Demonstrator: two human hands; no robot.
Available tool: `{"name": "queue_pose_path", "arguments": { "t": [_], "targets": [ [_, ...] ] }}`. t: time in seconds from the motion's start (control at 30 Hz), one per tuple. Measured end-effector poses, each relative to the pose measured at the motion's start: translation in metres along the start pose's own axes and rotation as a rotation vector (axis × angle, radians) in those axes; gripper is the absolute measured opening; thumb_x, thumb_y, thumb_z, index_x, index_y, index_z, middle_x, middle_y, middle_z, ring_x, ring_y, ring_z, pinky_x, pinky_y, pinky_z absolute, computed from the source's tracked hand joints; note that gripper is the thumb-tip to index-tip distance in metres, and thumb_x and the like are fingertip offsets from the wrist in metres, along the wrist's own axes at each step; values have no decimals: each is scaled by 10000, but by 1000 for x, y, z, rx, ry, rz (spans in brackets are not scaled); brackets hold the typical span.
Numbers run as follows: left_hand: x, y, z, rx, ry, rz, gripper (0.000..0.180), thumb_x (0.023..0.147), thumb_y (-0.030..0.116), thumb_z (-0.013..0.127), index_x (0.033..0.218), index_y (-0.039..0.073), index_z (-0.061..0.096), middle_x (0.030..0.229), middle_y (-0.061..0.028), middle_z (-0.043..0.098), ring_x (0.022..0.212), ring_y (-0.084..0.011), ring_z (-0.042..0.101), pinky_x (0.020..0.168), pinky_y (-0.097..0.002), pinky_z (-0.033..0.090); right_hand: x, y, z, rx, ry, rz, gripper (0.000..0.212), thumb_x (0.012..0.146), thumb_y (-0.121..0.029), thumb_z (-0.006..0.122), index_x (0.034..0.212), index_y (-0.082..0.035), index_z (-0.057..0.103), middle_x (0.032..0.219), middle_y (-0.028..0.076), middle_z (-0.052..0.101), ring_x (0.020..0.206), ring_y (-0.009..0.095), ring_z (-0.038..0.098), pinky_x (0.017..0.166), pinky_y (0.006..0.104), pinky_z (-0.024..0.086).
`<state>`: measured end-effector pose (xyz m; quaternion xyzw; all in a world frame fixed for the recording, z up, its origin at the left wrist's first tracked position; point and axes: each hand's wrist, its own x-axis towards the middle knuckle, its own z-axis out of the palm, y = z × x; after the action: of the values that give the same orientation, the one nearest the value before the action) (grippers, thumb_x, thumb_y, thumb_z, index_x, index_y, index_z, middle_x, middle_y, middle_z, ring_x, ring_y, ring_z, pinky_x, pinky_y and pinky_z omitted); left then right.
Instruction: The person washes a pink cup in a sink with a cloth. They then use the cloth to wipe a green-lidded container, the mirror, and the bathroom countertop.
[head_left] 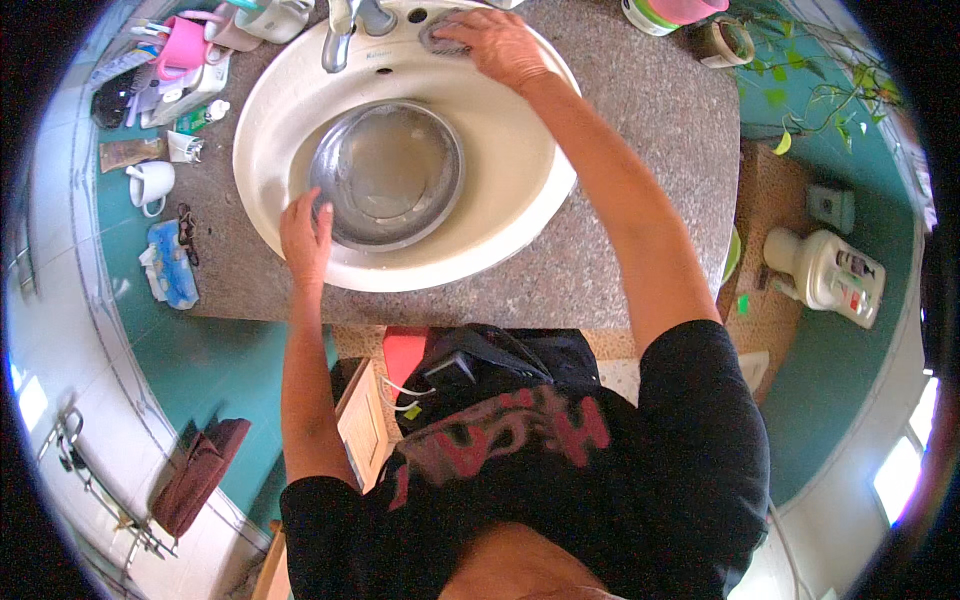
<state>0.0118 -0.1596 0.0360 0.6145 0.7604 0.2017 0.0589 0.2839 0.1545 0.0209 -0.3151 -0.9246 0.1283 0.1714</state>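
Note:
A round metal basin point(395, 175) sits in the cream washbasin point(510, 215), with cloudy water in it. My left hand point(306, 240) is at the basin's near left edge, its thumb and fingers on either side of the rim. Up at the sink's back right ledge, my right hand point(497, 48) has its fingers over a grey, rough-looking scouring pad point(443, 33). Part of the pad is covered by the fingers. Left of that hand stands the chrome faucet point(338, 45).
A speckled stone counter point(650, 170) surrounds the sink. Along its left side are a pink cup point(183, 47), a white mug point(151, 185) and a blue tissue pack point(172, 265). A potted plant point(725, 43) trails leaves at the back right. A white jug point(835, 275) is lower right.

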Motion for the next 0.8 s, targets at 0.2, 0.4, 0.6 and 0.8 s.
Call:
{"name": "queue_pose_path", "arguments": {
  "t": [0.2,0.4,0.6,0.8],
  "targets": [
    [8,-23,0,-94,28,70,347,951,307,511,1176,53,585,1053,-170,617,983,-356,583,850,-435,454,-132,-34,-40,-133,148,256,408,715,-129,533,1066,-283,672,1237,-27,577,1096,252,516,947,438,376],
    [0,-28,4,-136,53,-6,297,919,248,568,1153,68,600,987,-123,639,892,-298,620,791,-398,480,-221,-153,-16,-32,250,515,376,646,-108,527,960,-241,685,1157,8,596,1104,264,497,959,419,327],
    [0,-32,5,-131,91,21,274,887,212,591,1122,73,611,1008,-111,642,929,-286,617,813,-393,473,-244,-188,-15,24,213,442,463,591,-65,566,1005,-256,649,1195,4,545,1117,281,477,914,415,373],
    [-1,-27,0,168,286,5,354,851,216,614,1181,95,569,1181,-112,588,1095,-313,549,947,-464,380,-229,-130,-24,-58,265,277,491,612,-56,557,1039,-283,642,1173,-17,573,1023,244,532,818,409,406]
  ]
}}
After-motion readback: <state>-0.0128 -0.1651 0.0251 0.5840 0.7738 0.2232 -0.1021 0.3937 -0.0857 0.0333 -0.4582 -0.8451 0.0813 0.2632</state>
